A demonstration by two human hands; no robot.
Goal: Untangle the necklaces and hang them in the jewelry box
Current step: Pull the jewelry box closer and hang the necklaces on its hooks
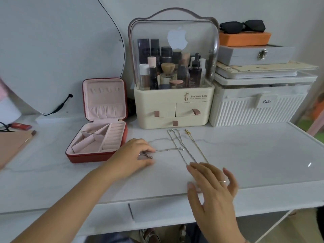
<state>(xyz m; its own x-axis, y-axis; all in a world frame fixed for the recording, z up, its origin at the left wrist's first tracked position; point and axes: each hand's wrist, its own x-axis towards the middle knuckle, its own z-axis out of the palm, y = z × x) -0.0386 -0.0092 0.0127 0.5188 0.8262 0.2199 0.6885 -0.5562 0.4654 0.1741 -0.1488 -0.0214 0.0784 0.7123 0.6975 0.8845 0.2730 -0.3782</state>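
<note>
Separating chains on the tabletop — our left hand pinches one silver necklace; our right hand, fingers spread, pins the others. Next, we judge: carry it to the open jewelry box — hooks empty.

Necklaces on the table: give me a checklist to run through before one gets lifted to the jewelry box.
1. Jewelry box lid open, hooks showing: ok.
2. Hooks free of other chains: ok.
3. Left hand pinching the sideways silver chain: ok.
4. That chain clear of the long silver necklace: not ok, they cross.
5. Gold necklace lying separate: cannot tell, its lower end runs under the right hand.
6. Clasps undone: cannot tell.
</note>
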